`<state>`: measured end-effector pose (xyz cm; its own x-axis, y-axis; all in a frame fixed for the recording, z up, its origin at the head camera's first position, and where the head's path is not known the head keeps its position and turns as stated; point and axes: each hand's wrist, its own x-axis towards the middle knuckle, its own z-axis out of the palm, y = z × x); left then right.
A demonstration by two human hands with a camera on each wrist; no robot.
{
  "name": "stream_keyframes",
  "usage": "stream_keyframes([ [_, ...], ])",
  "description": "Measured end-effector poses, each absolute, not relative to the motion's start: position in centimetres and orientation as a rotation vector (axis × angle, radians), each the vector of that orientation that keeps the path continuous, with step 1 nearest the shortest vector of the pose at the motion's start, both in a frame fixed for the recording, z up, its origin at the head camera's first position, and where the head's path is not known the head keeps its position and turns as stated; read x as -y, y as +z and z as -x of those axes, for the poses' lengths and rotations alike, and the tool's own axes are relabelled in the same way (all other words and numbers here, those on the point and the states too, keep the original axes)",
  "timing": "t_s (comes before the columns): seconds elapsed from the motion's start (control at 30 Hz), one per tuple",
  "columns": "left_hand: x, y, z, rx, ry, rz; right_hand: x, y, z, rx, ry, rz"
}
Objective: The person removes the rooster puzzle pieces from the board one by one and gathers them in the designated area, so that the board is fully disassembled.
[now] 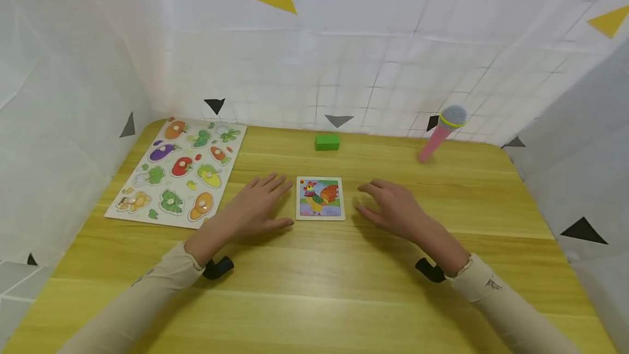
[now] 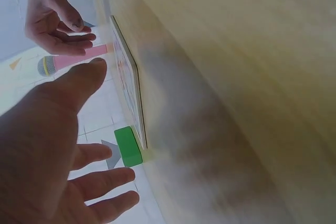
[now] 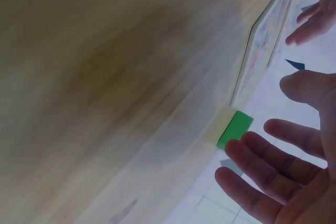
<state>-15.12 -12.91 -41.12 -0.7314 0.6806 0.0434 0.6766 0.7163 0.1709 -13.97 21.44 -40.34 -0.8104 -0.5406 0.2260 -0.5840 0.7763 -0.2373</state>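
head view: flanking the square card (image 1: 320,199) with nearer left hand (image 1: 260,205) and farther right hand (image 1: 394,209), both relaxed, empty.

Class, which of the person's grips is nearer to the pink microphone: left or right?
Right. The right grip is in front of the microphone, slightly left of it; the left grip is farther left, beyond the picture card.

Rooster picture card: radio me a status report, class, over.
Left hand, right hand: open, holding nothing, either side. Rooster picture card: flat on table, between them. Green block: beyond card, seemingly not in the way.
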Motion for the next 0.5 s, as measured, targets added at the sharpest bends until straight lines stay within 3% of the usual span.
stream_keyframes([
  [0.5, 12.0, -41.7, 16.7, -2.811, 0.328, -1.071, -18.0, -40.6, 16.1, 2.840, 0.470, -0.936],
])
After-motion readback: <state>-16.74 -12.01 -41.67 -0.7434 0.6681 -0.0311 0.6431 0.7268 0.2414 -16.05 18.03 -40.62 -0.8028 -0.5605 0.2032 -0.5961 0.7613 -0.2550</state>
